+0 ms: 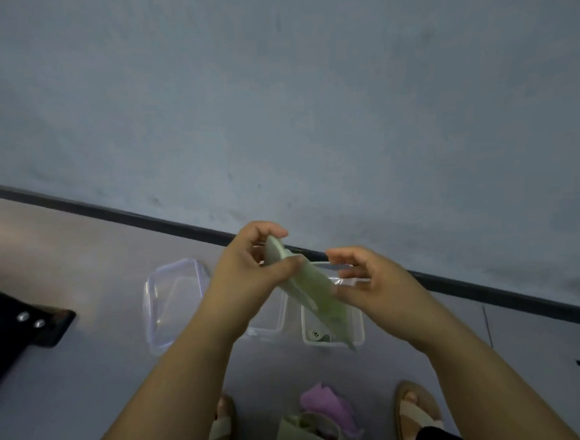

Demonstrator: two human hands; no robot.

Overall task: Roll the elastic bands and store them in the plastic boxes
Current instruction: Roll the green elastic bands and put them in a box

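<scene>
Hands work mid-air: the left hand [250, 267] pinches the coiled top of the pale green elastic band [306, 282], and the right hand [368, 279], blurred, seems to pinch its flat tail lower down. Keeping that tail taut should make the roll tight. The band hangs above the clear plastic boxes [335, 341] on the floor.

One head-worn wide-angle camera looks forward and down, close over the left hand [250, 267] and right hand [365, 280], frame apparently tilted.
</scene>
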